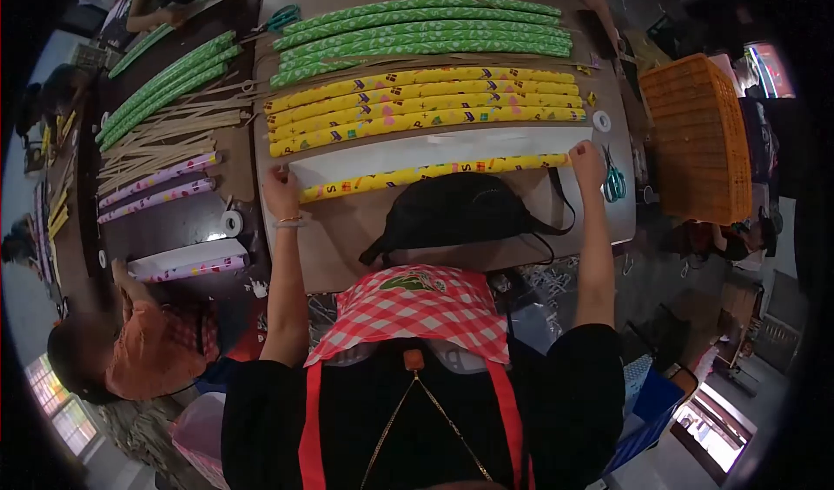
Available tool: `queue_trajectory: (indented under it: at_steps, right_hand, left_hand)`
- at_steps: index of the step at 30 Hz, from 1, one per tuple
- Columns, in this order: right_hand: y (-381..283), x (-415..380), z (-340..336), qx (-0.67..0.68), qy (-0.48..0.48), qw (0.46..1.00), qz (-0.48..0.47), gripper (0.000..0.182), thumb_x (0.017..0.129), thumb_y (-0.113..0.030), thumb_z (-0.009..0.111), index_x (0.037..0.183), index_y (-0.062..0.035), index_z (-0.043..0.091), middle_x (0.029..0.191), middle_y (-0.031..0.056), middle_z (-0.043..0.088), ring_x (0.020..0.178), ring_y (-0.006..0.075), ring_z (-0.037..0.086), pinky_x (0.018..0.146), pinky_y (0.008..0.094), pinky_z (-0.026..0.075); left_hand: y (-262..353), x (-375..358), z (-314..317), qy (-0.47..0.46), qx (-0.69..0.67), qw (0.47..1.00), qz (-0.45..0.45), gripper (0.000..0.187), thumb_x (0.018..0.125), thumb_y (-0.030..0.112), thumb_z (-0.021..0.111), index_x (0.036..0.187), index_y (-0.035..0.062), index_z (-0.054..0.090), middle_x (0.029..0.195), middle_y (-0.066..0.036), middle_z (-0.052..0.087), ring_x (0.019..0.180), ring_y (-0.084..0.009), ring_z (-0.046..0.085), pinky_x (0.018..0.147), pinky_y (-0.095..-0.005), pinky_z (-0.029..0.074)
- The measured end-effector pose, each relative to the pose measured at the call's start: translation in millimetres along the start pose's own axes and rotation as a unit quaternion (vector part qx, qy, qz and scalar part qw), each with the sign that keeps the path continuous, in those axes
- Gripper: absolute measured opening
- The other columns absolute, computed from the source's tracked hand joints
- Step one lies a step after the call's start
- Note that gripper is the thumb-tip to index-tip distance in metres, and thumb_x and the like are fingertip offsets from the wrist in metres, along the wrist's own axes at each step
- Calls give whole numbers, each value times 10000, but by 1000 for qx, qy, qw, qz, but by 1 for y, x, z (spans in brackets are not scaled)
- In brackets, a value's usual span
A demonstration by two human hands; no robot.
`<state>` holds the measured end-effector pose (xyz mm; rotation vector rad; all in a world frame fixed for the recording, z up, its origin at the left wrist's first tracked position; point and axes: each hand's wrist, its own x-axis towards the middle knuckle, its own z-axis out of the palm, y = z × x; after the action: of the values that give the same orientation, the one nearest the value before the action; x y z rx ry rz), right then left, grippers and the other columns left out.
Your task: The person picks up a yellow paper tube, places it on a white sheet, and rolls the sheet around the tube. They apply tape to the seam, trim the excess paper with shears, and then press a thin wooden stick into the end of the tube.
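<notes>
Across the table in front of me lies a sheet of yellow printed wrapping paper (434,173), partly rolled, its white underside (434,147) spread out on the far side. My left hand (281,193) grips the left end of the rolled part with closed fingers. At the right end, my right hand (588,163) pinches the paper's corner. Several finished-looking yellow rolls (417,108) lie side by side just beyond the sheet. A black bag (465,216) rests on the table between my forearms. Near my right hand are teal-handled scissors (614,182) and a roll of tape (601,122).
Green patterned rolls (426,31) lie farther back, with more scissors (282,18) beside them. An orange crate (695,142) stands off the table's right side. At the left table, a co-worker (156,347) handles purple printed paper (191,267), near brown strips (165,142).
</notes>
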<state>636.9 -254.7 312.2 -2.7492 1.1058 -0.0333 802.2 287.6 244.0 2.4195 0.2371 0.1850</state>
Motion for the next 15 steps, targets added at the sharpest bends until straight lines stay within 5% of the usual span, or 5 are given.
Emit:
queue_trajectory:
  at_steps: [5, 11, 15]
  right_hand:
    - [-18, -34, -2, 152, 164, 973, -51, 165, 817, -201, 487, 934, -96, 540, 922, 40, 552, 848, 215, 545, 686, 334, 437]
    - [-38, -108, -18, 198, 177, 964, -29, 139, 837, -165, 514, 930, -66, 544, 891, 47, 535, 588, 156, 509, 531, 279, 425]
    - [-17, -137, 1, 227, 199, 953, -9, 159, 853, -154, 493, 941, -35, 549, 894, 80, 532, 608, 144, 529, 538, 286, 437]
  left_hand:
    - [1, 1, -1, 5, 12, 999, -45, 287, 688, 158, 620, 914, -3, 549, 760, -123, 611, 715, -245, 595, 643, -338, 462]
    - [12, 8, -1, 80, -19, 995, -59, 282, 685, 112, 609, 929, -9, 538, 777, -108, 584, 697, -238, 571, 648, -338, 454]
    - [87, 27, 1, 37, -4, 972, 231, 184, 709, 7, 545, 887, 40, 578, 852, -140, 560, 828, -298, 525, 688, -376, 417]
